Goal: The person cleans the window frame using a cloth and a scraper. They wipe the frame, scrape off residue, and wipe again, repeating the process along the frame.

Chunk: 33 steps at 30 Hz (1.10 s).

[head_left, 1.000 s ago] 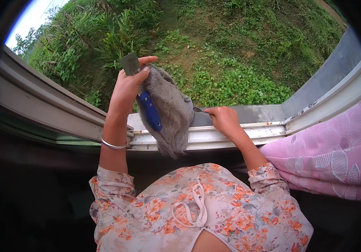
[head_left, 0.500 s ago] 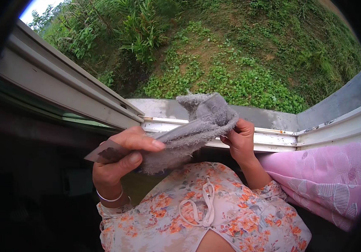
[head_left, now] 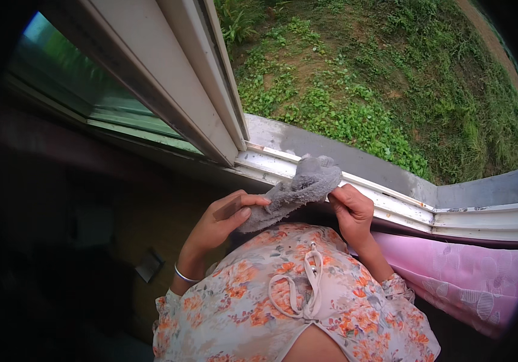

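Observation:
A fuzzy grey cloth (head_left: 310, 184), bunched and folded, is stretched between my two hands in front of the window's bottom track. My left hand (head_left: 219, 220) pinches its near left end between thumb and fingers. A small flat brownish piece (head_left: 228, 207) shows at the fingers of that hand; its kind I cannot make out. My right hand (head_left: 353, 208) is closed on the cloth's right edge, its fingertips partly hidden behind the cloth.
Beyond the white window track (head_left: 391, 211) runs a grey outer sill (head_left: 355, 154), with a green slope outside. A sliding window frame (head_left: 168, 66) stands at the left. A pink curtain (head_left: 452, 277) hangs at the right. Below left the room is dark.
Both hands have drawn the cloth lower and nearer the window track. My view has turned, so the window frame now stands steeper and farther right. Both hands keep hold of the cloth.

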Motion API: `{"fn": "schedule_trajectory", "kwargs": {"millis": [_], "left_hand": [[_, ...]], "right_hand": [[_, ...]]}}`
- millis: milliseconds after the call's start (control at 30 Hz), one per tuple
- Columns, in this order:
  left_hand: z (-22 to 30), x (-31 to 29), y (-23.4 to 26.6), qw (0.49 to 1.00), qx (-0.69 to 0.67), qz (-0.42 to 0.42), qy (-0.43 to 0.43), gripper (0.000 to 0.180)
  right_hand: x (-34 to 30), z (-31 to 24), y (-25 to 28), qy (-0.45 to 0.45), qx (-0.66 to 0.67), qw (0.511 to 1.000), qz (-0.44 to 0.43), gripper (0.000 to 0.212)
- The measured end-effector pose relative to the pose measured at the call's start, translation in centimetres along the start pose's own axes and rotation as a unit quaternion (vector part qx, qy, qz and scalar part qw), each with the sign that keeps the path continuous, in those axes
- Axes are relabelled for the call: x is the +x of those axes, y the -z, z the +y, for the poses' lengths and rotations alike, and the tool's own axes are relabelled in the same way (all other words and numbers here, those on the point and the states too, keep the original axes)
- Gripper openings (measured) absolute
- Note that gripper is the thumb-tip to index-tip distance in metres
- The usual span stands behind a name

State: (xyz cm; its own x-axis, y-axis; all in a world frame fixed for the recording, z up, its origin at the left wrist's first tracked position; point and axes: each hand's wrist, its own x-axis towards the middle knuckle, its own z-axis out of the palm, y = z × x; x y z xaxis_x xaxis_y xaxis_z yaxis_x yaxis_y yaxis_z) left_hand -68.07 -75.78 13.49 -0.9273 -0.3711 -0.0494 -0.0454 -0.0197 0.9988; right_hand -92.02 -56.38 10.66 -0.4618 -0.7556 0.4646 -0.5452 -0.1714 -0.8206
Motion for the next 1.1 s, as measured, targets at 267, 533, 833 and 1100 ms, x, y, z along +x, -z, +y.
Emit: {"fn": "schedule_trajectory", "kwargs": {"millis": [267, 533, 833, 1100], "left_hand": [[-8.2, -2.1, 3.1, 0.995, 0.033, 0.086, 0.030, 0.044], [-8.4, -2.2, 3.4, 0.990, 0.006, 0.141, 0.016, 0.054], [-10.4, 0.0, 4.1, 0.949, 0.284, 0.105, -0.090, 0.079], [-9.9, -0.1, 3.3, 0.943, 0.293, 0.133, -0.085, 0.077]], "right_hand": [[3.7, 0.4, -9.6, 0.048, -0.328, 0.923, -0.194, 0.047], [4.5, -0.4, -12.9, 0.136, -0.502, 0.812, -0.264, 0.047], [6.2, -1.9, -12.7, -0.004, -0.381, 0.860, -0.339, 0.045], [5.0, -0.6, -12.9, 0.152, -0.474, 0.832, -0.246, 0.039]]}}
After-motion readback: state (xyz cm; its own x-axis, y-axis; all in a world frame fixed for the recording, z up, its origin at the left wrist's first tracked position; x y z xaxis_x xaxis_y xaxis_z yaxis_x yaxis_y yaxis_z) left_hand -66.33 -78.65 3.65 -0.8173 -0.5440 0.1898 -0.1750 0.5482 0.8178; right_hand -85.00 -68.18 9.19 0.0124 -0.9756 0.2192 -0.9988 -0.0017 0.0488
